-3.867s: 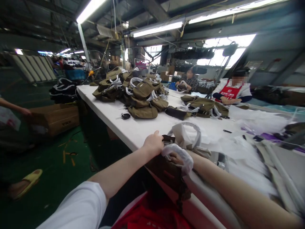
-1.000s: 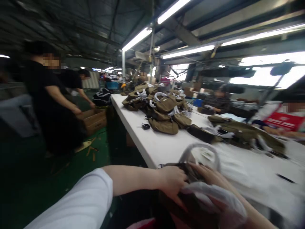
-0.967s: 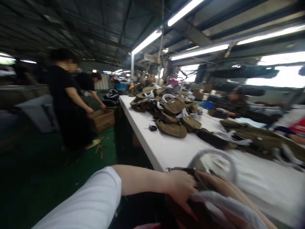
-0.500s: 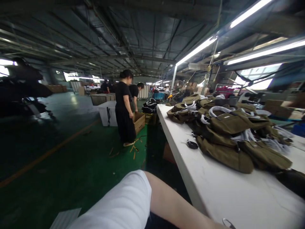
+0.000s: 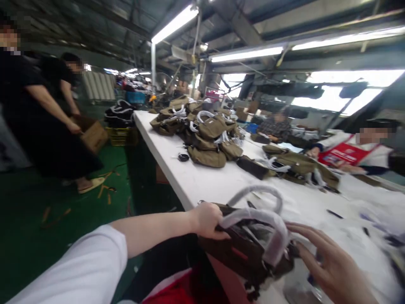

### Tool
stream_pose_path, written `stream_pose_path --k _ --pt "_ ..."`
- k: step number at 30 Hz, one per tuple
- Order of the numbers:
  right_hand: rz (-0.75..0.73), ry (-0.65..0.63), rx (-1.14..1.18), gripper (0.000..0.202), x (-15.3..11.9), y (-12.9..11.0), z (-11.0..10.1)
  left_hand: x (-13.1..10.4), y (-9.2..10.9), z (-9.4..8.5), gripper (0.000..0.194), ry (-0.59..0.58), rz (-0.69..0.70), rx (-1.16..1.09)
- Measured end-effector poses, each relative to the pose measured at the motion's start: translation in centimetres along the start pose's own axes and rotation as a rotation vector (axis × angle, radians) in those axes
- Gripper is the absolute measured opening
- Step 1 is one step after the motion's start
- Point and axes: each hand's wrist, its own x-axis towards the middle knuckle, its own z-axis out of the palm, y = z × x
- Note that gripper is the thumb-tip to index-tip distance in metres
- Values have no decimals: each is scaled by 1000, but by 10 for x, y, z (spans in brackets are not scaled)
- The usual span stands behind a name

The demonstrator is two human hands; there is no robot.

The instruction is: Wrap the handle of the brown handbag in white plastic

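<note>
At the white table [image 5: 202, 185], left hand [image 5: 207, 219] grips brown bag [image 5: 247, 249]; right hand [image 5: 329, 266] spread open.

Your view dim under a dark roof, fluorescent tubes [image 5: 175, 23] glaring overhead, windows [image 5: 344, 90] blown out at upper right, white tabletop [image 5: 205, 183] bright, your right hand [image 5: 332, 266] motion-blurred, edges stretched and bent, far workers soft.
</note>
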Motion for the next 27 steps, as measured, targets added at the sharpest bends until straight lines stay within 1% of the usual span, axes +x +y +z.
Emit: stream_pose_path --k 1,2,4,5,7,9,11,13,15,16,17,18,19,20,21,22,24,26,27 --pt "-10 -46 -68 41 -10 0 -8 -1 -3 2 49 20 2 -6" --pt "-27 -102 -128 47 -17 -2 -9 -2 -5 3 48 28 13 -13" --pt "-44 -197 -212 60 -25 -6 1 -4 -4 5 47 21 21 -16" --pt "-41 -221 -242 63 -27 -8 9 -5 -2 5 46 14 25 -16" --pt "-41 -249 -260 61 -28 -12 23 -5 4 6 45 5 30 -16" --pt "-59 -272 -245 52 -28 -16 31 -5 10 6 44 -6 38 -24" --pt "-87 -278 -231 44 -30 -20 32 -5 13 0 43 -30 35 -58" --pt "-106 -256 -218 48 -34 -22 31 -4 12 -11 35 -58 34 -158" --pt "-113 -203 -184 59 -42 -24 34 -3 6 -27 23 -84 33 -390" --pt "-109 -163 -160 64 -47 -25 38 -1 3 -36 25 -101 28 -571" --pt "-98 -105 -130 64 -51 -27 44 2 -1 -44 33 -123 14 -779" --pt "-85 -35 -93 56 -55 -30 52 6 -3 -52 41 -151 -12 -987" --pt "-80 42 -49 43 -58 -34 61 12 -4 -58 46 -188 -43 -1159" --pt "-78 129 -2 31 -60 -38 71 20 -3 -62 47 -238 -65 -1266" --pt "-81 220 41 23 -61 -43 81 30 1 -64 47 -296 -66 -1293" --pt "-88 312 75 20 -61 -49 91 41 8 -62 47 -354 -35 -1235" --pt "-106 453 97 19 -59 -57 107 65 26 -50 48 -438 118 -947" --pt "-115 535 72 17 -55 -62 117 88 46 -29 52 -451 279 -621" --pt "-116 560 60 17 -53 -62 119 98 54 -17 52 -445 324 -495"
